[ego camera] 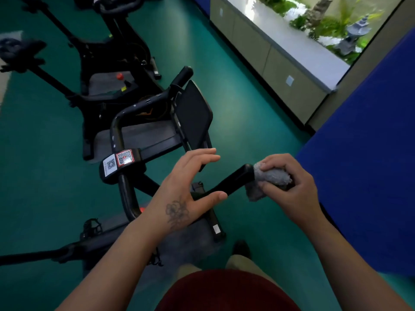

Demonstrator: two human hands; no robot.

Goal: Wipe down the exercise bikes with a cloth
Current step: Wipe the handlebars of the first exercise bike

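Right hand [289, 187] grips the grey cloth [269, 178] wrapped round the handlebar grip [233, 180] end — bar's long axis runs from there toward 8 o'clock. Left hand [190, 189] released, fingers spread, hovering over the same bar at 9 o'clock of the cloth — nearer the unwiped length.

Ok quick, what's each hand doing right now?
Left hand: open, holding nothing.
Right hand: closed, gripping the crumpled grey cloth around the black handlebar end.
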